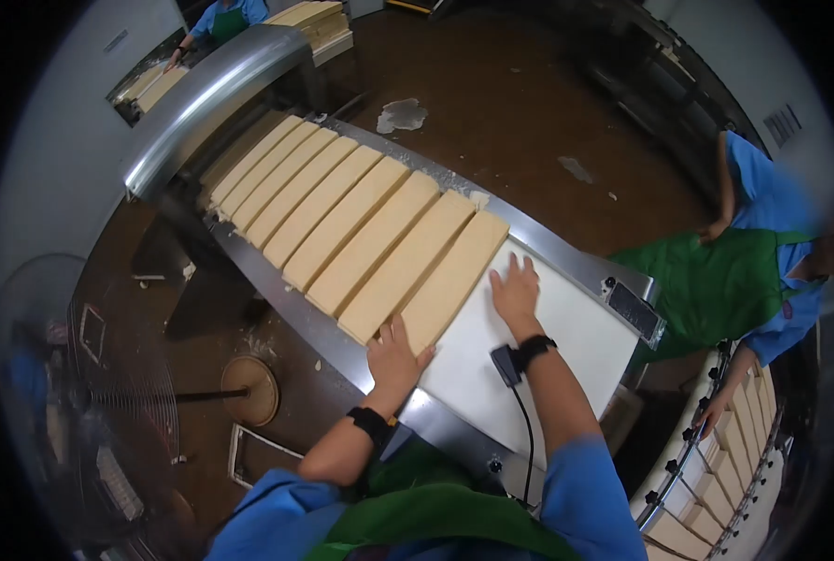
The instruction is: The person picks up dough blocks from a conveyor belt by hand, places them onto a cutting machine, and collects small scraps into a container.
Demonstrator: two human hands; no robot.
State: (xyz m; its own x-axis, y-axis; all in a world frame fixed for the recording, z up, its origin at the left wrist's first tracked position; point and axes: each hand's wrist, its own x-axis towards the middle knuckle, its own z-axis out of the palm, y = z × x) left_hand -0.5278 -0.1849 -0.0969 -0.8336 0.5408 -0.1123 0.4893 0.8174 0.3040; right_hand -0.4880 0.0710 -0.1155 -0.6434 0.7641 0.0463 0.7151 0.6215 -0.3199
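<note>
A row of long, pale cream slabs (pixel 361 224) lies side by side on a metal-edged conveyor, running up to a curved steel hood. My left hand (pixel 396 363) rests at the near end of the slab closest to me (pixel 456 280), fingers spread and fingertips against the ends of the last two slabs. Over the white belt (pixel 566 341), my right hand (pixel 516 292) is stretched out with fingers apart, just beside that same slab's long side. Nothing is grasped in either hand. Both wrists wear black bands, and a cable hangs from the right one.
The steel hood (pixel 225 98) arches over the conveyor's far end. On the right stands a co-worker in a green apron (pixel 716 290), one hand at a rack of pale slabs (pixel 730 467). Another person works beyond the hood. A fan (pixel 249 391) stands on the left floor.
</note>
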